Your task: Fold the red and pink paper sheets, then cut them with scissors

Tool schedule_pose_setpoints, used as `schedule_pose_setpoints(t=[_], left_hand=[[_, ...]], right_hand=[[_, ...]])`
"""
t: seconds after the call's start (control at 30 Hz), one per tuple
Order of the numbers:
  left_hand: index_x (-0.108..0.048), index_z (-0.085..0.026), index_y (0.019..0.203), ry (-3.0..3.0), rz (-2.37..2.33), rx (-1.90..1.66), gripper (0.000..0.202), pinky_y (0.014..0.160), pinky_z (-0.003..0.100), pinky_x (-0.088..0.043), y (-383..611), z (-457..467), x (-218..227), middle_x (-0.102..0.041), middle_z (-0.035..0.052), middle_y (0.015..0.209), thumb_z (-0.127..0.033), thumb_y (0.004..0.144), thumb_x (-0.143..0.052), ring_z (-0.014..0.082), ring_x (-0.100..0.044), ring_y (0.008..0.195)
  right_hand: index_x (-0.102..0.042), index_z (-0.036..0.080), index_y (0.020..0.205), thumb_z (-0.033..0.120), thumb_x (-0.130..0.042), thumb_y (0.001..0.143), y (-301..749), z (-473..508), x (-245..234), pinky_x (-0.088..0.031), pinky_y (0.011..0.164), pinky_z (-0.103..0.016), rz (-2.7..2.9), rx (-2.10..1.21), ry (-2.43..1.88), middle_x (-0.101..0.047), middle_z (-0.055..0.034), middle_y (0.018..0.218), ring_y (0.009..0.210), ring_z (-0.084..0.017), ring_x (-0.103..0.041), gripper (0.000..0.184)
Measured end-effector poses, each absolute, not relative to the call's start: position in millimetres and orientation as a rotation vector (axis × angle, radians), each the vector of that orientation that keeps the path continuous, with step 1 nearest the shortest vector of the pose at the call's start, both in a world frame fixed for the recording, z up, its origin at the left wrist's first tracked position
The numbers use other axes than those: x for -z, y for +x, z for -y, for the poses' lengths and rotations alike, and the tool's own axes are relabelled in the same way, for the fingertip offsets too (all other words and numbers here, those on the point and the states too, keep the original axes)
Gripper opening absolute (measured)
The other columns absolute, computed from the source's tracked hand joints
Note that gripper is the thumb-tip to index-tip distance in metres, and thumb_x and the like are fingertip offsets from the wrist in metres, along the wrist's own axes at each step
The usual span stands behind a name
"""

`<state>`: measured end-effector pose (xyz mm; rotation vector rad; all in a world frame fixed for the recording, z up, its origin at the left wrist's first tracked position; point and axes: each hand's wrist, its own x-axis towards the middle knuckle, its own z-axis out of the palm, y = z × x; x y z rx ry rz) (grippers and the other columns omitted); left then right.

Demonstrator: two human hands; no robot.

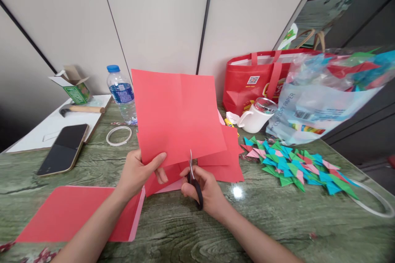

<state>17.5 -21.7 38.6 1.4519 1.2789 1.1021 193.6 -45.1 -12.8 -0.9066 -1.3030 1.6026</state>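
Observation:
A creased sheet of red paper [179, 115] is held up over the table by my left hand [142, 170], with the thumb on its front near the lower left corner. My right hand [205, 191] is closed around the black handles of a pair of scissors [197, 191]. The blades point up and meet the sheet's lower edge near its middle. Beneath and behind it lie more red sheets [226, 170], with a bit of pink paper showing. A stack of red and pink paper [77, 209] rests on the table under my left forearm.
Left: a phone [64, 148], a hammer [83, 109], a small green box [77, 90], a tape roll [119, 136] and a water bottle [121, 94]. Right: folded paper pieces [296, 166], a white mug [257, 117], a red bag [240, 82] and a plastic bag [321, 107]. A wall stands behind.

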Motion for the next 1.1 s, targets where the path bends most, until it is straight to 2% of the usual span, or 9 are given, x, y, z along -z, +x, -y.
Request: schedule_pose_setpoints(t=[0.77, 1.1], left_hand=[[-0.059, -0.014, 0.043, 1.476, -1.229, -1.075, 0.039, 0.045, 0.021, -0.047, 18.8, 24.5, -44.1, -0.061, 0.0014, 0.037, -0.028, 0.079, -0.056, 0.0108, -0.054, 0.034], [-0.060, -0.014, 0.041, 1.470, -1.206, -0.983, 0.038, 0.043, 0.020, -0.048, 22.4, 27.5, -48.0, -0.062, 0.0028, 0.038, -0.028, 0.077, -0.058, 0.0120, -0.056, 0.033]], right_hand=[[-0.052, 0.018, 0.076, 0.040, -0.072, 0.064, 191.6, 45.7, 21.0, -0.035, 0.043, -0.021, 1.227, -1.598, -0.928, -0.049, 0.0064, 0.052, 0.042, -0.007, -0.043, 0.033], [-0.051, 0.019, 0.084, 0.039, -0.073, 0.063, 193.2, 46.2, 12.3, -0.038, 0.056, -0.024, 1.240, -1.552, -0.849, -0.054, 0.0021, 0.066, 0.060, -0.012, -0.048, 0.036]])
